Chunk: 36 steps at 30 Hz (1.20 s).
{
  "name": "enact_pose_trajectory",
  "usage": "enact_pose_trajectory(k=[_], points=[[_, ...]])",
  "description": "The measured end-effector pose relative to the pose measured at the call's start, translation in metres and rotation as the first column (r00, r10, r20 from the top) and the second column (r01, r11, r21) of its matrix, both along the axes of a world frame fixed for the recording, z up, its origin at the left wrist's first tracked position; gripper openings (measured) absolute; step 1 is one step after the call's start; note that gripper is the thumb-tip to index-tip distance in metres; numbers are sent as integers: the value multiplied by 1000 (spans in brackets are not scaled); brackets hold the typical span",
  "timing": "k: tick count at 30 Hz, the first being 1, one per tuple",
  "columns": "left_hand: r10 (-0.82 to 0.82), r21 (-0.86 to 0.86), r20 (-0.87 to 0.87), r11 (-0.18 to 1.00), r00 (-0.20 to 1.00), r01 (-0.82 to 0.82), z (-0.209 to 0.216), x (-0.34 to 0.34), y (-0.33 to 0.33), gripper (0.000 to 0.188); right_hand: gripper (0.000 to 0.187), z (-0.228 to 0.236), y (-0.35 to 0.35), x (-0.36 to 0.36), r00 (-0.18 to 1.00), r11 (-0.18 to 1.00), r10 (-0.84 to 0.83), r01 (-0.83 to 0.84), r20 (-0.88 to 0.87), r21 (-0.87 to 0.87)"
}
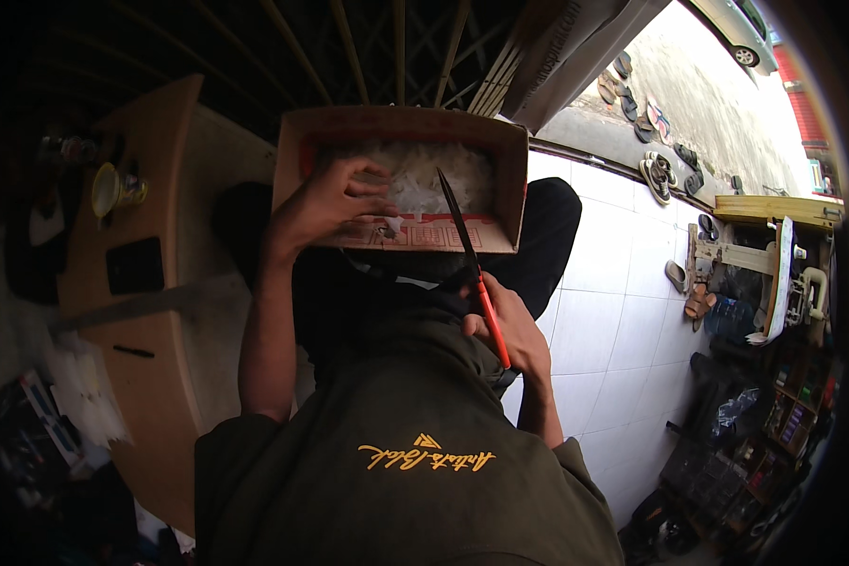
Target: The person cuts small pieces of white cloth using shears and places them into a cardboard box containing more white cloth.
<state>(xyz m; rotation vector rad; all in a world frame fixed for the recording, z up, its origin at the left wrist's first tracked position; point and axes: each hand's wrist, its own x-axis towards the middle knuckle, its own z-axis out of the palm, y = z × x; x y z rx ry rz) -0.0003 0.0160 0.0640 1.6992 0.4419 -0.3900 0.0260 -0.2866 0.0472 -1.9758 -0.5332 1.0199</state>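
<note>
On my lap sits an open cardboard box (522, 189) with a red-printed near wall. Crumpled whitish, translucent scraps (434, 174) fill its bottom. My left hand (340, 198) reaches over the box's left side, its fingers bent and apart. By its fingertips a small white scrap (393, 224) shows at the near rim; whether they touch it is unclear. My right hand (514, 325), in front of the box's right corner, is closed around the red handles of long scissors (481, 292). Their narrow dark blades point up and away, over the near wall, with the tip above the scraps.
A wooden table (151, 349) at left bears a dark tablet-like slab (135, 265), a pen (134, 351) and a yellow-rimmed cup (107, 191). White floor tiles (594, 283) spread to the right, with sandals and shoes (657, 177) along the threshold. Metal bars (399, 57) stand behind the box.
</note>
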Motion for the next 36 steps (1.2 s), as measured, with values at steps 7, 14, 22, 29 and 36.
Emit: enact_pose_trajectory(k=[7, 14, 22, 29, 36], points=[[161, -24, 219, 987, 962, -159, -24, -4, 26, 40, 74, -6, 0, 4, 993, 993, -119, 119, -2, -23], [297, -99, 436, 954, 850, -283, -16, -10, 23, 47, 62, -12, 0, 1, 971, 982, -188, 187, -146, -17], [329, 234, -30, 920, 944, -313, -17, 11, 27, 32, 60, -11, 0, 1, 955, 975, -218, 220, -199, -14], [-411, 865, -339, 217, 846, 452, -133, 25, 47, 23, 61, -12, 3, 1, 958, 976, -218, 216, -187, -29], [-321, 833, -217, 432, 922, 346, -116, 26, 45, 25, 61, -14, 4, -1, 963, 976, -218, 212, -156, -53]])
